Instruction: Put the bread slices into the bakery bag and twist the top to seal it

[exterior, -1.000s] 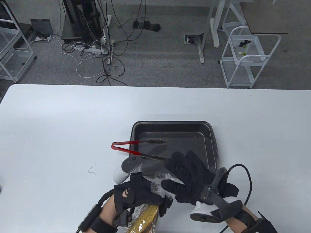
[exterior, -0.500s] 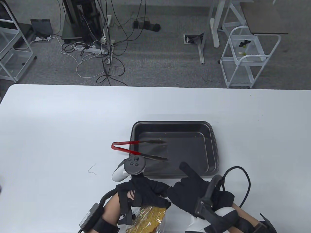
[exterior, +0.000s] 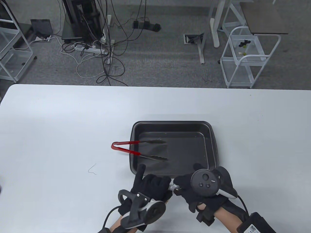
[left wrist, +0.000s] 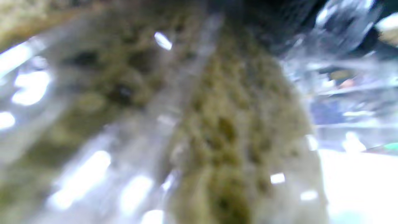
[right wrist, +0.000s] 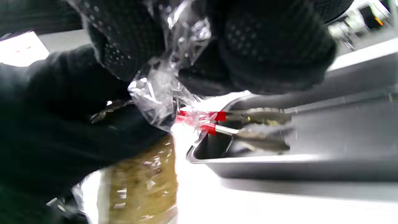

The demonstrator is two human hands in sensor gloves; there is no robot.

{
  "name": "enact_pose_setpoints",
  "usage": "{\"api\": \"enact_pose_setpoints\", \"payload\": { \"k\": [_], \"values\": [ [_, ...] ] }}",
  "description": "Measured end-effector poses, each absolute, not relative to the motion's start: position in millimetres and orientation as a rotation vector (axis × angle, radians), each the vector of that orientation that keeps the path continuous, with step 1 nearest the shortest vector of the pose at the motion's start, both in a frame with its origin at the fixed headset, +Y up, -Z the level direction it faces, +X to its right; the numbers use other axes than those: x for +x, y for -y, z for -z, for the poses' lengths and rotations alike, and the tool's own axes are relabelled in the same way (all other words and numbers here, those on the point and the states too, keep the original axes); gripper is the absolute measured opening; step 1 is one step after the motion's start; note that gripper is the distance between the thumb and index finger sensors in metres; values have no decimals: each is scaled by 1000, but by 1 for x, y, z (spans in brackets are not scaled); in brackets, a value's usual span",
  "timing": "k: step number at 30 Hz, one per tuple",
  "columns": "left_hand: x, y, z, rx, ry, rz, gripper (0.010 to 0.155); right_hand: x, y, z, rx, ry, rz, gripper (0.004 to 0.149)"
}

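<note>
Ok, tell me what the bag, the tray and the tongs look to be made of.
Bag: thin clear plastic film, judging by its crinkles and glints.
Tray: dark metal, probably with a matte non-stick coating; its rolled rim catches the light.
Tongs: metal arms, dull grey at the tips, with a glossy red covering at the handle end, perhaps silicone or plastic.

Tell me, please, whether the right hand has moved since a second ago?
Yes. The right hand has drawn back toward the table's near edge, off the baking tray it reached over, and now pinches the bag's twisted top.

Grey carpet floor point(exterior: 158, 65), tangled cables point(exterior: 102, 48), white wire carts point(exterior: 247, 55).
</note>
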State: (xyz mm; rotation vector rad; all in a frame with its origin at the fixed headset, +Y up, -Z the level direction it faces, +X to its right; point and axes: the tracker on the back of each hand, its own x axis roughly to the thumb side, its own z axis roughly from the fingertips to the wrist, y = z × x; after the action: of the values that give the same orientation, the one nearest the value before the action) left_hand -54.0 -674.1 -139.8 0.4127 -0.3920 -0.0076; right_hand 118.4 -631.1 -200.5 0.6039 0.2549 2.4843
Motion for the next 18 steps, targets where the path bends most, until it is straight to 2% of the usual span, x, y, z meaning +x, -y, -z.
{"api": "enact_pose_setpoints", "payload": {
  "k": [4, 6, 8, 10, 13, 15, 18],
  "values": [
    [-34, 689, 121, 758, 260, 338, 59, 129, 651, 210, 228, -571, -2161, 46],
    [-30, 694, 119, 817, 238, 406, 60, 132, 663, 213, 141, -704, -2025, 47],
    [-32, 699, 120, 813, 269, 372, 62, 134, 670, 217, 187, -725, -2000, 47],
    [-36, 704, 125, 783, 348, 320, 57, 135, 671, 219, 302, -727, -2072, 47],
    [-41, 703, 134, 650, 418, 243, 52, 132, 666, 214, 416, -694, -2223, 51],
    [-50, 699, 144, 519, 428, 91, 51, 130, 657, 209, 527, -636, -2296, 64],
    [-72, 693, 168, 269, 433, -213, 51, 131, 641, 202, 766, -583, -2324, 93]
  ]
}}
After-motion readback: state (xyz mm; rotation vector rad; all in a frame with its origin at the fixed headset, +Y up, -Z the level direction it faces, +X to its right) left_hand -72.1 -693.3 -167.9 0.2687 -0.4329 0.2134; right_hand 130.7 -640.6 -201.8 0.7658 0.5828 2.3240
